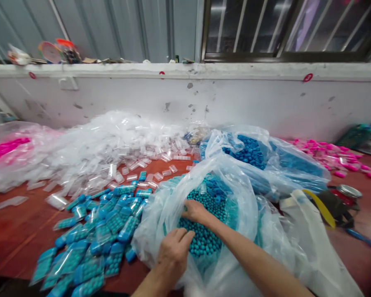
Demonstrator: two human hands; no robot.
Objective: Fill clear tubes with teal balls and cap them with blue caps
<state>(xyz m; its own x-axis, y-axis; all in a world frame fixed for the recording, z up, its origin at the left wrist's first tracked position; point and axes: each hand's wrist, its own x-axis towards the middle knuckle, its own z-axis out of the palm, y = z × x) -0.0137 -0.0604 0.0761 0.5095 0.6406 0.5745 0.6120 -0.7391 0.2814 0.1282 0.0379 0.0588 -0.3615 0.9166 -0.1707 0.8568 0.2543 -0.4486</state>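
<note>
A large clear plastic bag (244,194) full of round teal beads (204,243) stands in front of me, its mouth facing up. My left hand (174,249) is closed at the near left of the mouth, thumb and fingers bunched together. Just beyond it, my right hand (197,212) reaches over the beads with curled fingers close to the bag's left inner side. What either hand grips is hidden. Darker blue pieces (218,189) lie at the far side inside the bag. Left of the bag, small clear packs (108,227) filled with teal beads are piled, with blue caps.
Behind the packs spreads a heap of empty clear containers (111,140) on the red table (12,231). A second bag (284,161) holds blue caps (247,152). Pink pieces (330,154) lie at the back right, near a lidded jar (348,194). A white wall (126,95) closes the back.
</note>
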